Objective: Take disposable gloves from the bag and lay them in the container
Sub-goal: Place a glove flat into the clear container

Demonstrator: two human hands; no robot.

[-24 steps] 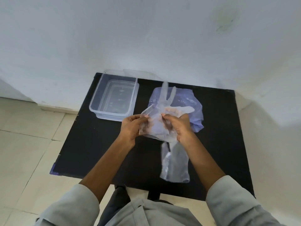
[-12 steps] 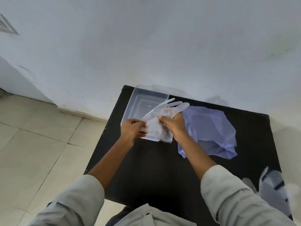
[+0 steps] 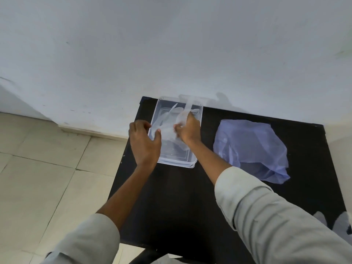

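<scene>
A clear plastic container (image 3: 176, 162) stands at the back left of the black table (image 3: 171, 197). A thin translucent disposable glove (image 3: 166, 128) lies inside it, with one finger sticking up past the far rim. My right hand (image 3: 189, 131) is over the container and pinches the glove's right side. My left hand (image 3: 145, 142) hovers at the container's left wall, with fingers spread beside the glove's edge and gripping nothing. The crumpled blue plastic bag (image 3: 251, 149) lies on the table to the right of the container.
Another translucent glove (image 3: 341, 223) lies at the table's right front edge, partly behind my right sleeve. A white wall runs close behind the table. Beige floor tiles lie to the left.
Both hands carried the glove forward and down from above the container's near rim into the container. My left hand has let go and spread its fingers. The view has swung left.
</scene>
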